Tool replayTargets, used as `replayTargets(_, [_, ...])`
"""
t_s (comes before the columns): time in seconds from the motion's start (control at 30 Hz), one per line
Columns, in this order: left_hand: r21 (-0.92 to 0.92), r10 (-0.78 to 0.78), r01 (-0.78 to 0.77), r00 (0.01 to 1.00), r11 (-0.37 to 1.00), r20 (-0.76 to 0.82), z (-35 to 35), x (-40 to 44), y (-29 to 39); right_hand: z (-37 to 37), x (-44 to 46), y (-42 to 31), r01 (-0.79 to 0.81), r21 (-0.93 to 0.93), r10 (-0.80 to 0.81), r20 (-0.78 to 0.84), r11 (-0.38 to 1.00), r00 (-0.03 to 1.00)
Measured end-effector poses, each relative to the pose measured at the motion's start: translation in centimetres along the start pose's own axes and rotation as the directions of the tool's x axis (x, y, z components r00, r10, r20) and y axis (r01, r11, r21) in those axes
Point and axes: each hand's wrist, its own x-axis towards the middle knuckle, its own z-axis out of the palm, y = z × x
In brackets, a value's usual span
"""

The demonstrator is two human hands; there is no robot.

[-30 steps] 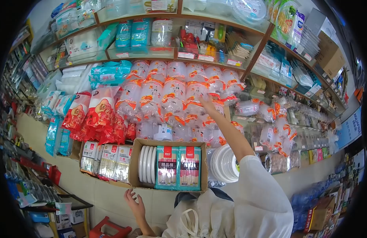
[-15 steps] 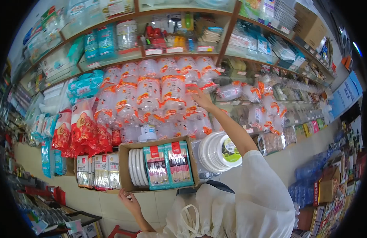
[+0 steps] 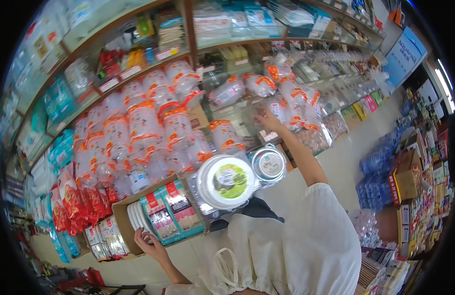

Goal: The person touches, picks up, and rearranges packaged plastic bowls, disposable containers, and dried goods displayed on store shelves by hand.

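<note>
My right hand (image 3: 267,121) reaches forward over the low glass shelf, its slightly blurred fingers apart. It is beside a clear pack of plastic cups (image 3: 277,109) with orange printing; whether it touches the pack I cannot tell. Down at the left, my left hand (image 3: 151,246) is at the front edge of a cardboard box (image 3: 123,225), fingers loosely bent and apart. Inside that box are stacked white plates (image 3: 137,218) and teal-edged packs of wooden sticks (image 3: 160,219). To the box's right stand wrapped white foam plates with a green label (image 3: 229,181).
Orange-and-clear cup packs (image 3: 143,125) pile up left of my right arm. A round tub (image 3: 268,163) sits beside the foam plates. Red bags (image 3: 72,194) hang at the left. Shelves with a wooden upright (image 3: 190,34) rise behind. Blue bottle packs (image 3: 380,169) stand right.
The view has turned to the right. My right hand has left the large orange-printed packs and moved right to the smaller group. My left hand stays by the box's front edge.
</note>
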Motion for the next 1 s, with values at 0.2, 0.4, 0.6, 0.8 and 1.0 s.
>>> replayTargets(0.2, [0.098,0.080,-0.086,0.995,0.991,0.063,7.0,-2.8,8.2,-10.6,3.4,14.1,-0.017,-0.209,-0.069,-0.400,0.978,0.914])
replayTargets(0.4, [0.171,0.097,-0.111,0.991,0.979,0.088,13.6,-6.7,15.3,-17.6,6.8,16.2,-0.071,-0.168,-0.047,-0.609,0.983,0.792])
replayTargets(0.6, [0.236,0.045,-0.064,0.995,0.970,0.086,15.1,-9.3,21.6,-19.2,14.6,22.7,-0.331,0.439,0.456,-0.217,0.835,0.863])
replayTargets(0.8, [0.207,0.014,-0.019,1.000,0.978,0.027,15.3,-9.6,24.5,-20.7,11.6,15.2,-0.439,0.654,0.358,0.263,0.616,0.896])
replayTargets(1.0, [0.185,0.023,-0.025,1.000,0.982,0.014,15.0,-9.6,23.9,-18.6,8.7,18.4,-0.225,0.791,0.162,0.160,0.569,0.974])
